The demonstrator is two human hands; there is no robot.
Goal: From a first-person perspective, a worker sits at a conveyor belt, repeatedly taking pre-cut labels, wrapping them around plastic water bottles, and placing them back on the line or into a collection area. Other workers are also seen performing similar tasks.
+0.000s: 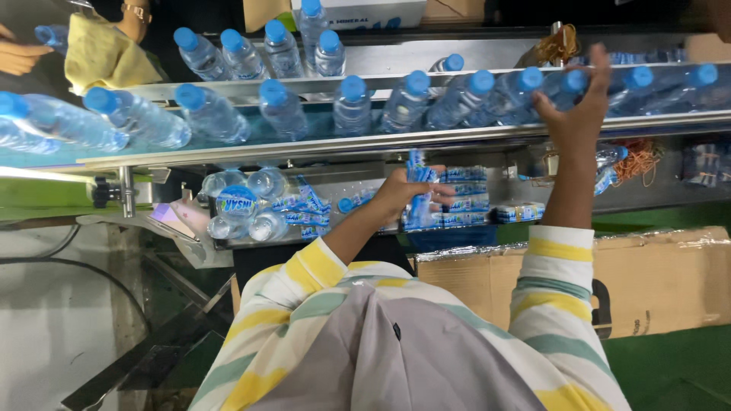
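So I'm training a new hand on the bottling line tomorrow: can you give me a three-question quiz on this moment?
1. True or false: the right hand is up at a blue-capped water bottle on the conveyor.
2. What does the left hand hold?
A. a yellow cloth
B. blue-and-white label sleeves
C. a cardboard box
3. Fill in: the stacks of labels lie on the metal shelf ______ the conveyor.

Key
1. True
2. B
3. below
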